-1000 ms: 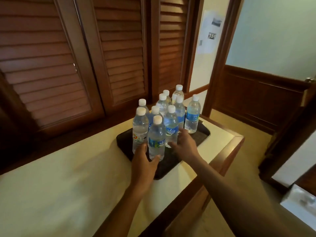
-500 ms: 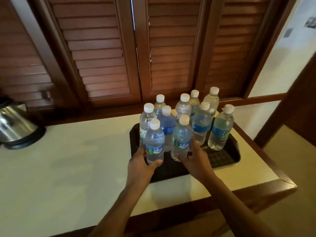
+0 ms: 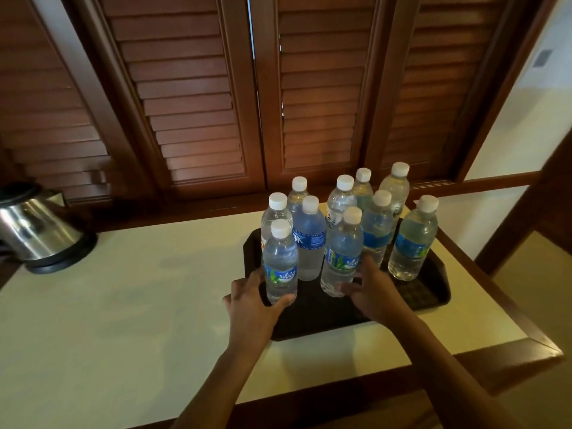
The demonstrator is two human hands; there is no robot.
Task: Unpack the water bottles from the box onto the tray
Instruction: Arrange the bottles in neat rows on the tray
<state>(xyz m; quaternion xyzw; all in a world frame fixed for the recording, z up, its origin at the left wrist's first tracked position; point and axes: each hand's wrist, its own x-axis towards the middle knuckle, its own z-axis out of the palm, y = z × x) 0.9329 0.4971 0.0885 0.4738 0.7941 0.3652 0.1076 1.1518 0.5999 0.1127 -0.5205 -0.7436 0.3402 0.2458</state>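
Head view, contents as seen:

- Tray (image 3: 433,292): dark, rectangular, lying on the cream counter (image 3: 139,305) toward its right end
- Water bottles (image 3: 411,243): ten, clear with white caps, all upright on the tray and clustered close over its left and middle
- Left hand (image 3: 250,300): grips the front-left bottle (image 3: 281,267) low on its body, thumb curled round the near side and fingers wrapped behind
- Right hand (image 3: 371,289): holds the front-centre bottle (image 3: 342,258) at its lower part, thumb across the near face and fingers curled round the right flank; they lie close to the blue-labelled bottle (image 3: 376,233) behind, and contact there is hard to make out
- Kettle (image 3: 34,230): steel, on a black base at the counter's far left, well apart from the tray
- Shutters (image 3: 192,103): brown louvred wood, behind the counter
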